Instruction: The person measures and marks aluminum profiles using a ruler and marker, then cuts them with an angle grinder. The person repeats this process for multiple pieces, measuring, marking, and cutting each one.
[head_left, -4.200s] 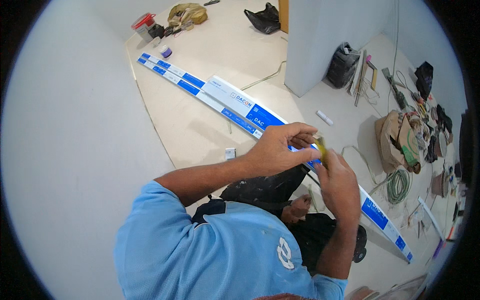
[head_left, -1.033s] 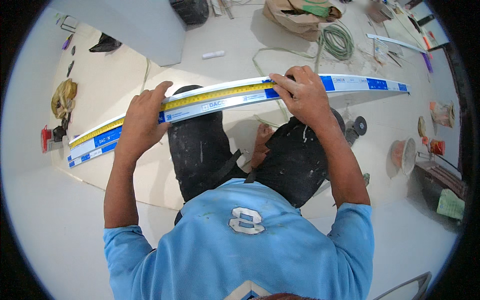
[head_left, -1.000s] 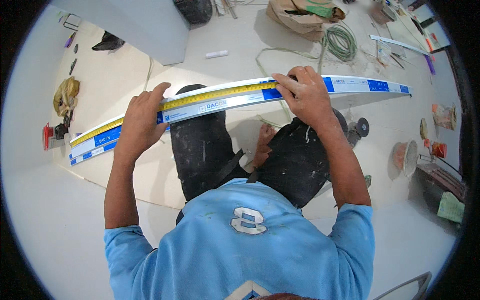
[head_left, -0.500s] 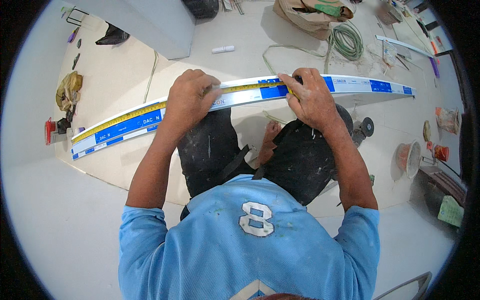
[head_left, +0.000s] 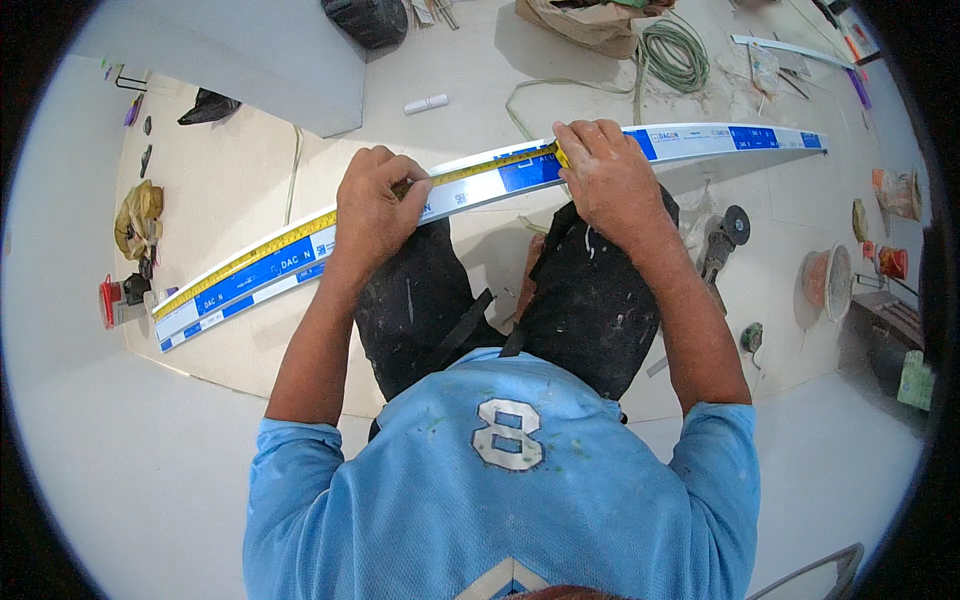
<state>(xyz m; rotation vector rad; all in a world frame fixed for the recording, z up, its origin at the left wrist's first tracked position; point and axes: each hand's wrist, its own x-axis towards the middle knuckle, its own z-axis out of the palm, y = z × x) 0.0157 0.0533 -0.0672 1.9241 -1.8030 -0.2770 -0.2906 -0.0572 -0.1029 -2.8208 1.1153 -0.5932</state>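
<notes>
A: What could trip us up from here?
B: Mostly the tape (head_left: 265, 256); it lies along the strip (head_left: 690, 142), and if our left hand (head_left: 382, 200) drifts, it could bow or slip off the edge; its far end sits at the strip's left tip, well apart from our hands, so a tug could shift it unnoticed.
A: How do our 2 hands stand?
B: The left has thumb and fingers pinching at the tape, though whether it grips the strip too we cannot tell; our right hand (head_left: 608, 178) is curled round the yellow case (head_left: 562, 153), over the strip.
A: And the strip itself?
B: It crosses before us at our knees (head_left: 425, 260); what bears it is partly hidden, so a moved leg might rock it; a 2nd strip (head_left: 252, 302) shows beside its left part, joined or not we cannot tell.
A: The surface, then?
B: Pale floor (head_left: 460, 130), dusty near the green coil (head_left: 673, 57); the coil's loose loop might snag us, and the grinder (head_left: 722, 238), just right of our knees, might get knocked.
A: The room?
B: A pale pillar (head_left: 270, 60) ahead to our left; a sack (head_left: 585, 28) beside the coil; a bucket (head_left: 828, 282) off right.
</notes>
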